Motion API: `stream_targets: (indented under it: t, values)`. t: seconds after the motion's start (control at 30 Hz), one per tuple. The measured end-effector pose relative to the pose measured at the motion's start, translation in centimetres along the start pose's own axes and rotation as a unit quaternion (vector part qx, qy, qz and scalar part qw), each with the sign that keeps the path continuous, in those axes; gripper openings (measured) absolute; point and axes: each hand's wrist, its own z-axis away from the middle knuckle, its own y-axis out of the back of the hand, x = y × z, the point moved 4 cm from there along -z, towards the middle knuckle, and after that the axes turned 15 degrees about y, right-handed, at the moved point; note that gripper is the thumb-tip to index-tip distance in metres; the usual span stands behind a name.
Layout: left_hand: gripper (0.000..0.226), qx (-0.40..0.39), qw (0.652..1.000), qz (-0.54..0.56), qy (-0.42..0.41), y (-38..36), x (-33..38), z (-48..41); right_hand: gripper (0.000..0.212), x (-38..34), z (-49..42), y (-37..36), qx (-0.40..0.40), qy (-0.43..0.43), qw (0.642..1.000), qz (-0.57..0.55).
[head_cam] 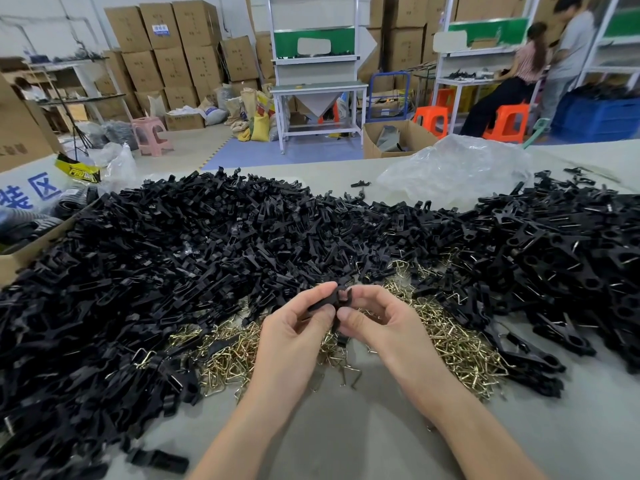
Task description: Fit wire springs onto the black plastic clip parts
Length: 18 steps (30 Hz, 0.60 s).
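Centrally, the left hand [294,327] and right hand [381,323] meet just above the tabletop [346,431], fingertips almost touching. Both pinch one black clip part [330,296] between thumb and curled fingers: left holds its long end, right its near end. The part sits between the two hands, its top poking up over the fingertips. Whether a spring is on it, cannot tell.

Right under and beside the hands lies a loose heap of brass-coloured wire springs [450,341], spreading left to right on the tabletop, more of it on the right-hand side. A few stray springs lie near the wrists.

To the left and behind, a big pile of bare black parts [173,258] reaches the near edge. To the right is another black pile [561,258], with wire glinting on many pieces.

A crumpled clear plastic bag [450,171] lies behind the piles. A cardboard box [14,261] edge is at far left.

Beyond the tabletop: stacked cartons [173,46], white workbench [318,88], pink stool [152,133], orange stools [431,119], blue crate [595,119], and two people [533,64] at far right, blurred.
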Motion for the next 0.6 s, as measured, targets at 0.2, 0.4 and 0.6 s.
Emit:
stream_targets:
  t: [0.2,0.4,0.6]
  values:
    - [0.033,-0.005,0.999,0.025,0.023,0.12,-0.14,0.28,0.021,-0.26,0.05,-0.02,-0.005,0.001,1.0,-0.001]
    - [0.036,0.002,1.0,-0.025,-0.017,-0.07,0.28,0.52,0.025,-0.2,0.0,0.08,0.009,-0.003,1.0,-0.008]
    - [0.039,0.022,0.993,-0.096,-0.064,-0.11,0.26,0.71,0.037,-0.24,-0.03,0.24,0.015,-0.008,1.0,-0.025]
